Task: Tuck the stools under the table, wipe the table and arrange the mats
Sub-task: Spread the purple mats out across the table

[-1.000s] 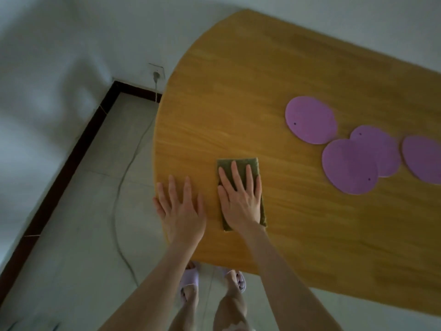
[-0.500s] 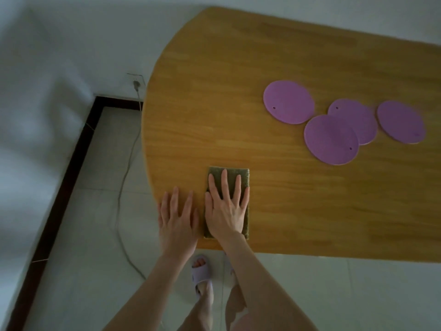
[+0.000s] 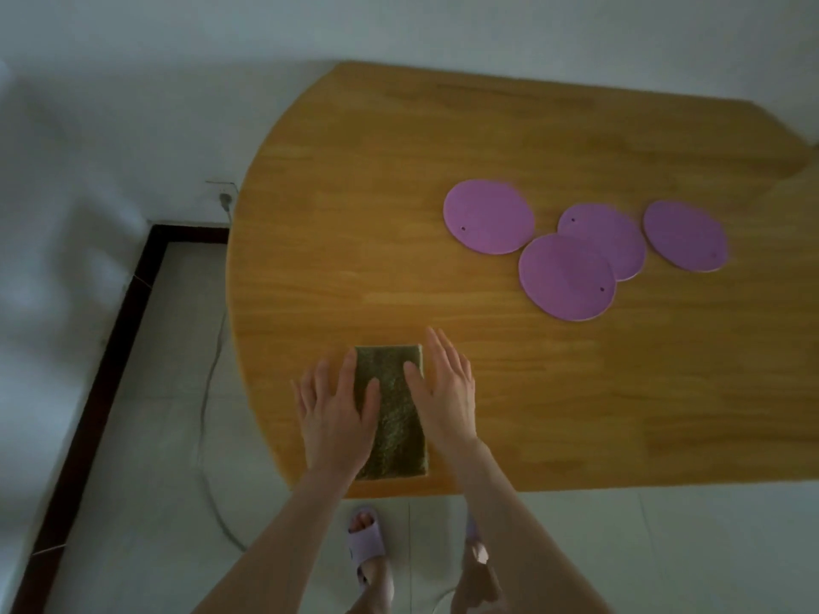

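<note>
Head view: wooden table (image 3: 509,139) with a rounded left end, filling the upper right. Near its front edge, at 6 o'clock on the tabletop, a green cloth (image 3: 394,414), rectangular, lying flat with its long side running away from the body. Left hand (image 3: 337,414) flat, fingers spread, palm down, overlapping the cloth's left edge with thumb and forefinger on the fabric; other fingers on bare wood at 9 o'clock of the cloth. Right hand (image 3: 445,396) flat and open too, fingers together and pointing to 12 o'clock, thumb laid on the cloth's right side, palm along its right edge. Neither hand pinching anything.

At 2 o'clock from the cloth, well apart from it, four purple round mats (image 3: 567,277) in a loose row: leftmost mat (image 3: 487,217) alone, two middle ones overlapping, the nearer on top, rightmost mat (image 3: 684,236) just beside them. Small hole near each rim.

Below the table edge, pale floor tiles, a slipper (image 3: 365,542) on one foot, a cable (image 3: 208,392) trailing from a wall socket (image 3: 224,192) at 9 o'clock of the table.
</note>
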Available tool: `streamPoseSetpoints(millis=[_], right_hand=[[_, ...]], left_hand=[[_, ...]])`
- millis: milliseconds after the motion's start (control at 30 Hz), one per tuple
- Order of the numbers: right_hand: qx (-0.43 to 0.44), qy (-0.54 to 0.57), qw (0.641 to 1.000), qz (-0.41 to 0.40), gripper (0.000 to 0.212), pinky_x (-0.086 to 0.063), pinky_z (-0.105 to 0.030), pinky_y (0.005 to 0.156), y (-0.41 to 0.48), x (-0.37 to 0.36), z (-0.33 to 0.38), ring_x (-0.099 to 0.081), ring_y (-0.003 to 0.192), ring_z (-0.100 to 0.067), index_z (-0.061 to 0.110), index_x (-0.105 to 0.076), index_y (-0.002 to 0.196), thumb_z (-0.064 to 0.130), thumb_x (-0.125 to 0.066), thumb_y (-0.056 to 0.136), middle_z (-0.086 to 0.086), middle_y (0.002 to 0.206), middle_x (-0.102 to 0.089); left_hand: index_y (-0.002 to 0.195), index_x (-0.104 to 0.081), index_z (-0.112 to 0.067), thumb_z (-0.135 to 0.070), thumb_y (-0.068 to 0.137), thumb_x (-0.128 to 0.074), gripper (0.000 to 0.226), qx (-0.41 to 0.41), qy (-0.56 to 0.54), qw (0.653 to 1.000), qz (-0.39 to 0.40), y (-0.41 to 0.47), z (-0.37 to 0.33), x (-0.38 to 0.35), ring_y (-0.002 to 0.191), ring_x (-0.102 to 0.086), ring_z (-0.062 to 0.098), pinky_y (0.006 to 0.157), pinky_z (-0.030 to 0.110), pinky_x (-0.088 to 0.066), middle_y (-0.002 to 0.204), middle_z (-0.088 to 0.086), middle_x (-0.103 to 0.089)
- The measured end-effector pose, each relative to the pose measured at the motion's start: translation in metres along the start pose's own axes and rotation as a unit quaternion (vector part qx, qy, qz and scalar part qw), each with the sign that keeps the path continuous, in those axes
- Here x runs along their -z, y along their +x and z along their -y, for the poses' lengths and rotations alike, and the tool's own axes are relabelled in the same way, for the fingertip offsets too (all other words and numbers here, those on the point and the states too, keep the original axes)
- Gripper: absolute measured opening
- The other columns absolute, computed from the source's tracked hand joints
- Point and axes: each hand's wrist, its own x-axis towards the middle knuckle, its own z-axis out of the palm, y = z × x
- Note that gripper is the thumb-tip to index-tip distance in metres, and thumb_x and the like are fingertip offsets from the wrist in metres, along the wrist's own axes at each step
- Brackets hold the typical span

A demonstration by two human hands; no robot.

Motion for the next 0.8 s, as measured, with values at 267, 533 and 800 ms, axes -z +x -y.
streamPoseSetpoints(millis=[267,533,800], right_hand=[[-0.045,0.044,0.996,-0.063,0.06,-0.025,-0.037,0.112,0.036,0.081,-0.05,-0.029,0.138,-0.019,0.022,-0.035,0.146,0.04,-0.056,0.092,0.002,0.149,-0.039],[-0.051,0.09,0.994,-0.044,0.058,-0.03,-0.038,0.109,0.096,0.151,-0.118,-0.031,0.135,-0.019,0.023,-0.035,0.145,0.032,-0.058,0.093,0.002,0.148,-0.04],[-0.014,0.106,0.994,0.009,0.06,-0.03,-0.041,0.111,0.175,0.179,-0.142,-0.029,0.137,-0.016,0.023,-0.035,0.145,0.035,-0.059,0.091,0.003,0.147,-0.04]], left_hand=[[0.141,-0.043,-0.015,-0.068,0.085,-0.016,0.081,-0.036,-0.057,0.997,0.024,0.034,-0.09,-0.023,0.136,-0.028,0.036,0.112,0.055,-0.021,0.146,0.016,-0.037],[0.138,-0.047,-0.015,-0.065,0.083,-0.023,0.078,0.012,-0.07,0.997,-0.008,0.066,-0.186,-0.076,0.128,-0.037,0.037,0.106,0.053,-0.029,0.138,0.018,-0.045],[0.135,-0.046,-0.014,-0.057,0.088,-0.035,0.065,0.101,-0.067,0.992,-0.035,0.121,-0.224,-0.11,0.13,-0.035,0.033,0.108,0.043,-0.024,0.14,0.015,-0.042]])
